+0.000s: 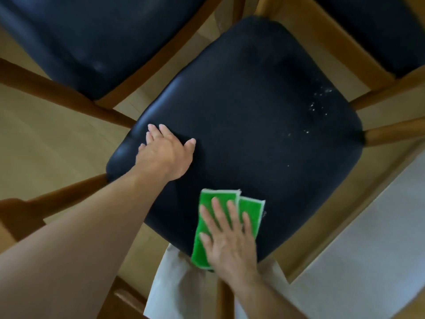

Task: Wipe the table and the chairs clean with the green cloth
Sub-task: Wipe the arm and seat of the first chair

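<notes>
A chair with a black padded seat [253,116] and a wooden frame fills the middle of the view. My right hand [230,240] lies flat, fingers spread, on the folded green cloth [249,210] near the seat's front edge and presses it onto the padding. My left hand [165,153] rests palm down on the seat's left side with nothing in it. White crumbs or specks [318,104] dot the right part of the seat.
Two more black-seated wooden chairs stand close by, one at the upper left [96,40] and one at the upper right [377,31]. Light wooden floor [46,143] shows between them. A pale rug or surface [379,261] lies at the lower right.
</notes>
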A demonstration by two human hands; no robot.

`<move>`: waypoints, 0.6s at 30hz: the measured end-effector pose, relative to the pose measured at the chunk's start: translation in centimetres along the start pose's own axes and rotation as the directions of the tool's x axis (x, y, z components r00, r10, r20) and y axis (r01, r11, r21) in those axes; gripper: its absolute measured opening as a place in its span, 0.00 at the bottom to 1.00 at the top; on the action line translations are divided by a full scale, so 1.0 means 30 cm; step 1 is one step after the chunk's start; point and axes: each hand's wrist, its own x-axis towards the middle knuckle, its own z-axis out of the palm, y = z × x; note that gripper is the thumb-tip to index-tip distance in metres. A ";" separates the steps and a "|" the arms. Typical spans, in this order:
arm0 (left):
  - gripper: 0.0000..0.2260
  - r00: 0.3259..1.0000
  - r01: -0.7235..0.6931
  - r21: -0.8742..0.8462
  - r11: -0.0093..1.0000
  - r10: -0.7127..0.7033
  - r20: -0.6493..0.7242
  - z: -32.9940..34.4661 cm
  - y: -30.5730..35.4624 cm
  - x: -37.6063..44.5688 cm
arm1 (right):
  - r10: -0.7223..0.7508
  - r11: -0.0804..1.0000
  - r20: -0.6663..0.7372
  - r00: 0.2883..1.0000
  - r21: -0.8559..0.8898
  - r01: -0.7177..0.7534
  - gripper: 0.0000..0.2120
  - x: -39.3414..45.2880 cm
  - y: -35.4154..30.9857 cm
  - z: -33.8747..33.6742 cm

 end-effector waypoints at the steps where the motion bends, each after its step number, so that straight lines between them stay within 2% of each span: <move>1: 0.40 1.000 0.004 0.062 0.998 -0.005 0.018 -0.015 0.007 0.004 | 0.065 0.998 -0.069 0.995 -0.005 -0.065 0.28 0.036 0.076 -0.029; 3: 0.45 0.998 0.009 0.158 0.987 -0.019 0.063 -0.038 0.022 0.004 | 0.294 0.955 -0.214 0.932 0.037 -0.293 0.29 0.147 0.238 -0.090; 5: 0.49 0.994 -0.020 0.240 0.971 -0.006 0.106 -0.045 0.047 -0.001 | 0.520 0.854 -0.244 0.819 0.162 -0.494 0.30 0.267 0.388 -0.162; 7: 0.52 0.991 -0.064 0.323 0.944 0.021 0.134 -0.040 0.061 -0.002 | 0.621 0.782 -0.248 0.744 0.258 -0.567 0.29 0.337 0.465 -0.198; 10: 0.54 0.986 -0.113 0.409 0.905 0.053 0.156 -0.027 0.062 0.002 | 0.704 0.708 -0.250 0.665 0.315 -0.632 0.30 0.291 0.372 -0.148; 13: 0.51 0.984 -0.121 0.412 0.903 0.055 0.170 -0.031 0.063 0.011 | 0.813 0.565 -0.091 0.576 0.362 -0.741 0.30 0.140 0.153 -0.054; 15: 0.48 0.980 -0.139 0.426 0.894 0.062 0.190 -0.036 0.068 0.015 | 0.895 0.376 0.065 0.442 0.424 -0.824 0.32 0.062 -0.005 0.002; 18: 0.46 0.975 -0.154 0.449 0.880 0.060 0.215 -0.034 0.072 0.028 | 0.920 0.054 0.302 0.250 0.532 -0.845 0.33 0.031 -0.174 0.042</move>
